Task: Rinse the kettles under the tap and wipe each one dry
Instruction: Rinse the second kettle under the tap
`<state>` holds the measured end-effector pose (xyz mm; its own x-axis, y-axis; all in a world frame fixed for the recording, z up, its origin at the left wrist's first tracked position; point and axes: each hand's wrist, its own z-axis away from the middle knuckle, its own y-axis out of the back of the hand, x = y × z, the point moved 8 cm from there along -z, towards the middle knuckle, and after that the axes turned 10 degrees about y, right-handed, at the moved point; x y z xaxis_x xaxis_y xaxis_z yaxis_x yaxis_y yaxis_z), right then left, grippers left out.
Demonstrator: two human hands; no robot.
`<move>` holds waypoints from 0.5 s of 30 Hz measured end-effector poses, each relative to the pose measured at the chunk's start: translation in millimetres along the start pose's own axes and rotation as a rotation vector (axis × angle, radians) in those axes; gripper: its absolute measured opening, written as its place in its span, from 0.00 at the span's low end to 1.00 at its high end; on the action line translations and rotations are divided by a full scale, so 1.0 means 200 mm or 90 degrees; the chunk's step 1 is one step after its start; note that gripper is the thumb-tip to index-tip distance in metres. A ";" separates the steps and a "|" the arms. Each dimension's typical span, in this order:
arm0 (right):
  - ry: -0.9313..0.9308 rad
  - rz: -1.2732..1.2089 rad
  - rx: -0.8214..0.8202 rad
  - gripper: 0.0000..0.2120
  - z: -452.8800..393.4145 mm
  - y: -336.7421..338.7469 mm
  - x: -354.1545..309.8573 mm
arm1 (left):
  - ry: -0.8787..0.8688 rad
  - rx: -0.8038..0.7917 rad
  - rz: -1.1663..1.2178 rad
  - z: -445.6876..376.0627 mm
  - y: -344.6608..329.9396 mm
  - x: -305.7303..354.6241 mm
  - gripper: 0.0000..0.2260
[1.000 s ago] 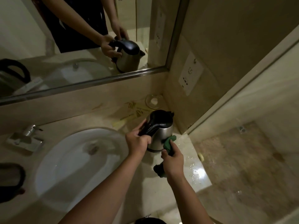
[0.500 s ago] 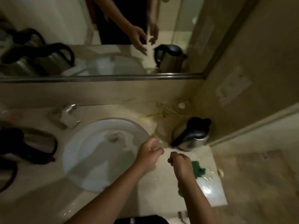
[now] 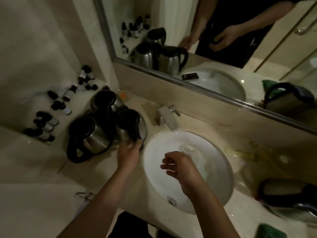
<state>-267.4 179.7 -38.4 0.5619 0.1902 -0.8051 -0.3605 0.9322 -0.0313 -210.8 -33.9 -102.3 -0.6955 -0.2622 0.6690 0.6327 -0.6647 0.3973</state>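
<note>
Frame blurry and dim, edges smeared. Right-edge kettle [image 3: 289,201] cut off by the frame border, body streaked by blur, black handle readable, steel shell barely. Green cloth [image 3: 269,231] only a corner at the bottom edge, near that kettle. Small bottles [image 3: 51,117] with dark caps along the left wall, labels unreadable. Mirror [image 3: 214,54] shows reflected kettles and a person's arms, torso cropped.

Three kettles cluster on the desk [image 3: 42,165] left of the sink [image 3: 221,170]: front-left kettle [image 3: 91,136], rear kettle [image 3: 106,102], and the near-sink kettle [image 3: 132,124], packed touching or nearly so. All brushed steel with black lids and black loop handles, upright. Tap [image 3: 167,117] behind the basin, between the cluster and the mirror; no water stream discernible.

Left hand [image 3: 128,153] wraps the lower end of the near-sink kettle's black handle, fingers curled on it; kettle sits at the basin's left rim. Right hand [image 3: 180,166] hovers over the white basin, fingers loosely curled, holding nothing, touching nothing. Drain [image 3: 172,201] visible low in the basin.
</note>
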 end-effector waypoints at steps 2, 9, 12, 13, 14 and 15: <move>-0.021 0.001 0.009 0.08 -0.03 -0.07 0.04 | -0.008 -0.123 0.066 0.01 -0.09 0.04 0.09; -0.045 0.011 0.057 0.09 -0.06 -0.17 0.07 | -0.024 -0.192 0.131 0.02 -0.05 0.04 0.17; -0.007 0.021 0.096 0.08 -0.08 -0.17 0.01 | -0.061 -0.243 0.097 0.06 0.01 0.10 0.17; 0.008 0.025 0.110 0.07 -0.09 -0.17 0.00 | -0.058 -0.257 0.103 0.08 0.04 0.12 0.16; 0.021 0.025 0.123 0.07 -0.10 -0.16 -0.02 | -0.048 -0.273 0.119 0.08 0.07 0.14 0.15; 0.029 0.022 0.135 0.07 -0.11 -0.15 -0.04 | -0.034 -0.283 0.137 0.08 0.10 0.15 0.15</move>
<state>-277.0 143.9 -44.6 0.5162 0.2132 -0.8295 -0.2109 0.9703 0.1181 -213.3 -43.3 -64.4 -0.5396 -0.3980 0.7419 0.5460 -0.8362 -0.0514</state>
